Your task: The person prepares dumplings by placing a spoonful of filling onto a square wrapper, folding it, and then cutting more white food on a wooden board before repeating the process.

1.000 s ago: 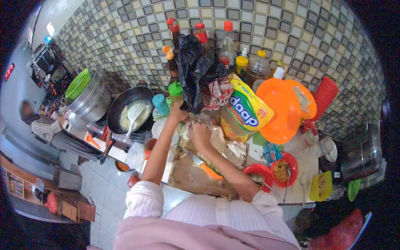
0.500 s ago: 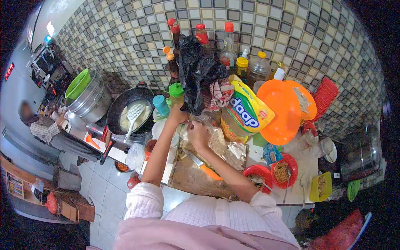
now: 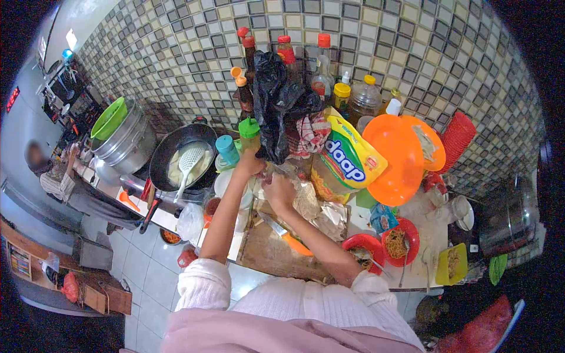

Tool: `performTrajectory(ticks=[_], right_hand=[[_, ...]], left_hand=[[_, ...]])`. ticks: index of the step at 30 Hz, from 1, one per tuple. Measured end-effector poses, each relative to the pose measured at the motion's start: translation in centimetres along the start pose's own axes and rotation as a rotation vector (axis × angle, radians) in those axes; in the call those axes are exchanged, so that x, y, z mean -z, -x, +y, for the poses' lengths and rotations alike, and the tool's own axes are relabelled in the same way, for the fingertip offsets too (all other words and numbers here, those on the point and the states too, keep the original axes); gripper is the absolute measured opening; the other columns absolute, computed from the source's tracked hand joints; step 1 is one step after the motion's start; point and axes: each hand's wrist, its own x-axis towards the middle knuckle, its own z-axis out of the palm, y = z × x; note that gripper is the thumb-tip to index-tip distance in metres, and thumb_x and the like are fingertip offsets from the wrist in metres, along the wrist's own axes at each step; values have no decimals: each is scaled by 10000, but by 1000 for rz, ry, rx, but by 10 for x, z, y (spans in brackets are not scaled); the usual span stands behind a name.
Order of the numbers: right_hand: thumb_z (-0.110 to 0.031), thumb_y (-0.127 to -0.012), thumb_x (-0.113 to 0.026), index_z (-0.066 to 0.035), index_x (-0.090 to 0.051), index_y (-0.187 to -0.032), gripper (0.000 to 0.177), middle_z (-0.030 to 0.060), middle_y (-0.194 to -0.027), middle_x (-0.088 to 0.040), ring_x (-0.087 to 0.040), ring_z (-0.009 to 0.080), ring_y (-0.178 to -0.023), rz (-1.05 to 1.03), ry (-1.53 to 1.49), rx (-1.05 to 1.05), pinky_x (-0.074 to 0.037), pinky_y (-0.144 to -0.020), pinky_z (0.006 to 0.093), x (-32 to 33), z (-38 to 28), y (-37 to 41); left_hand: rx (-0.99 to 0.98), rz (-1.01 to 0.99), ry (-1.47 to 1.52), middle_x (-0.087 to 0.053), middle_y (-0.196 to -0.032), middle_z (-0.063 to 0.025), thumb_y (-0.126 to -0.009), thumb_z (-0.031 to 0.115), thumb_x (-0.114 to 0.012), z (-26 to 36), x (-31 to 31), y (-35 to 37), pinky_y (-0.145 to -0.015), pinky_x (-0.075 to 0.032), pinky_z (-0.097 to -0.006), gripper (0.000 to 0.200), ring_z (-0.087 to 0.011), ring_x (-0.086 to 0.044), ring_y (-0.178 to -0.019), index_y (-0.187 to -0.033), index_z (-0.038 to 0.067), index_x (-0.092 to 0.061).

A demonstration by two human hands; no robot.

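Centrally, wooden board (image 3: 268, 256); just behind it, black bag (image 3: 275, 112), left hand (image 3: 251, 161) at its lower edge, fingers curled, grip impossible to tell. Lower, clear bag (image 3: 307, 201) over the board's far edge, clenched in right hand (image 3: 279, 189). Lastly, knife (image 3: 283, 233) flat on board.

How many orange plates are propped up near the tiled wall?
2. The front orange plate leans right of the yellow bag; the rear orange plate peeks out behind it on its right. Others may be hidden behind them.
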Motion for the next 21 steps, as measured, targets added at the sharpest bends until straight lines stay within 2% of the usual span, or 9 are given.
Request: performTrajectory(ticks=[5,8,10,14,16,20,21], right_hand=[[-288,-684,-621,-111,-620,-785,204,125,-758,-619,-600,311,-730,34,51,55,-474,-632,426,-15,7,-8],[-283,-687,-617,-106,-622,-763,193,130,-756,-618,-598,314,-731,33,-6,83,-471,-626,426,-8,5,-4],[-292,-688,-614,-99,-623,-765,208,140,-766,-617,-596,322,-730,43,-75,37,-467,-626,431,-8,5,-3],[-304,-688,-613,-94,-625,-782,231,139,-771,-619,-595,327,-742,25,-47,-3,-465,-633,432,-3,1,-4],[-305,-689,-609,-80,-621,-782,244,154,-778,-616,-593,335,-761,-43,-58,-43,-463,-647,436,2,-3,-4],[-290,-693,-605,-69,-615,-774,235,168,-774,-610,-591,339,-774,-44,-1,-14,-461,-660,437,4,-9,-6],[-283,-690,-605,-65,-614,-770,232,171,-767,-608,-590,342,-769,18,8,18,-461,-658,442,1,-7,-6]], left_hand=[[81,-54,85,-585,-671,-196,-666,6,-554,4,2,-1,-417,-502,-352,305,-285,-608,-529,-967,-30,-513],[168,-2,101,-585,-662,-192,-683,-7,-541,44,15,12,-399,-496,-344,272,-284,-608,-529,-952,-42,-514],[307,-58,166,-584,-650,-185,-691,0,-541,55,19,13,-391,-488,-340,255,-277,-608,-521,-941,-48,-517],[222,-91,110,-583,-641,-174,-696,8,-546,17,9,2,-387,-482,-339,245,-270,-601,-497,-933,-46,-519],[81,16,24,-585,-642,-175,-692,29,-562,10,6,3,-393,-476,-339,245,-259,-598,-494,-922,-46,-524],[161,-45,49,-584,-644,-180,-685,53,-578,16,10,3,-396,-466,-334,249,-249,-595,-502,-909,-43,-530],[201,-32,46,-580,-631,-179,-685,57,-583,36,16,8,-393,-460,-333,243,-244,-591,-496,-899,-45,-532]])
